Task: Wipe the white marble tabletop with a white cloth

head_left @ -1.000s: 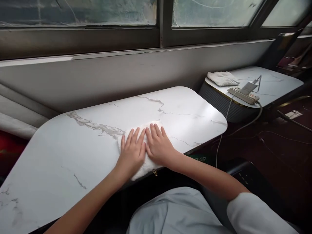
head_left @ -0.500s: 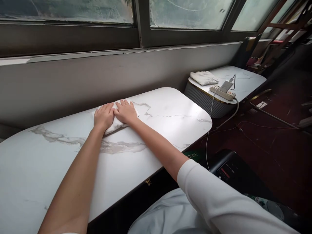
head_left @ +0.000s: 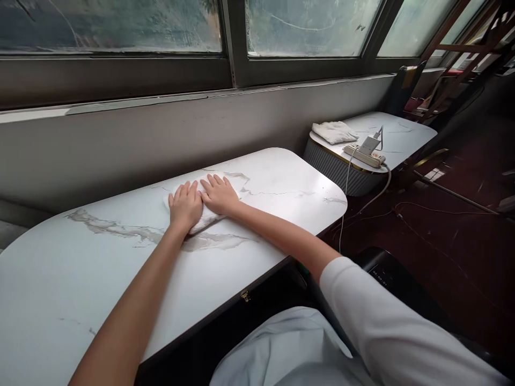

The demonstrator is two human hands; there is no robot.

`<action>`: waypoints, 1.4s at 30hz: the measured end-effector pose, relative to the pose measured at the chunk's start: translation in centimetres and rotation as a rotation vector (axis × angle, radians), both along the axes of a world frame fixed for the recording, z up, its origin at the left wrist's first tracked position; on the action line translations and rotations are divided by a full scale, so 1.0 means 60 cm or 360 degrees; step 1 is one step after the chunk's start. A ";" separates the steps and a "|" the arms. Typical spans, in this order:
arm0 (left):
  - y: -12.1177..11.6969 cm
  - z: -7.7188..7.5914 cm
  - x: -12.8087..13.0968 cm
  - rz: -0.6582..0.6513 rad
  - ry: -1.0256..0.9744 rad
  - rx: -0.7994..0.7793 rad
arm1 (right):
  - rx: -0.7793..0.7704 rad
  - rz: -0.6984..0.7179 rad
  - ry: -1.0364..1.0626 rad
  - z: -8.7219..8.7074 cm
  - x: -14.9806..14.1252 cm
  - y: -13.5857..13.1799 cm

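The white cloth [head_left: 206,219] has slid slightly toward the marbled table's [head_left: 289,182] near edge — left hand [head_left: 186,205] and right hand [head_left: 220,195] flat atop it, neither gripping. Probably light, soft — best pressed across its middle.

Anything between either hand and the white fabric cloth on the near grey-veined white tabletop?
Nothing visible: the left hand and right hand rest directly on the cloth, which lies on the tabletop.
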State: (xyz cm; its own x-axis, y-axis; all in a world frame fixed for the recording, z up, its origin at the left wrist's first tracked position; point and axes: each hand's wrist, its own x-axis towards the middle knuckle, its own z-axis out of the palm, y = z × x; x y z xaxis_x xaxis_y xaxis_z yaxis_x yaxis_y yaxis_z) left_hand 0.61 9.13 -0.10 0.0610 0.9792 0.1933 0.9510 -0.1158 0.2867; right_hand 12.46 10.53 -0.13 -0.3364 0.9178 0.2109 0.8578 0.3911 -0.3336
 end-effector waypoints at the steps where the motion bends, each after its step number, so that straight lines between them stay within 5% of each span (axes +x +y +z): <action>1: -0.019 -0.001 0.007 -0.0013 0.0006 0.0009 | 0.0020 -0.0005 -0.0035 0.000 0.008 -0.019; 11: -0.258 -0.003 0.097 -0.0272 0.0114 -0.0075 | 0.0113 0.0142 -0.0352 0.007 0.135 -0.274; 15: -0.304 -0.006 0.129 -0.0446 0.0062 -0.0048 | 0.0168 0.0116 -0.0429 -0.001 0.181 -0.320; 19: -0.249 -0.003 0.153 -0.0500 -0.0016 -0.0105 | 0.0024 0.0057 -0.0487 -0.004 0.208 -0.264; 26: 0.023 0.005 0.166 -0.0438 -0.0140 -0.0203 | 0.0066 -0.0133 -0.0360 -0.001 0.203 -0.012; 30: 0.115 0.005 0.187 -0.0212 -0.0175 -0.0071 | 0.0114 -0.0085 -0.0330 0.001 0.205 0.099; 36: 0.135 -0.001 0.220 -0.0032 -0.0155 0.0016 | 0.0185 0.0057 -0.0302 -0.005 0.232 0.147; 42: 0.054 0.000 0.254 -0.0216 -0.0143 -0.0069 | 0.0176 0.0052 -0.0379 -0.014 0.288 0.058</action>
State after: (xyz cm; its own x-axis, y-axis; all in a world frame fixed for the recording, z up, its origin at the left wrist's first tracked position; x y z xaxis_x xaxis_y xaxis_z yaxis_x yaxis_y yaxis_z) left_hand 15.88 12.37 -0.11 0.1774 0.9707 0.1618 0.8979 -0.2270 0.3772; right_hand 29.75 13.99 -0.97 -0.4179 0.8814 0.2205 0.8933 0.4428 -0.0773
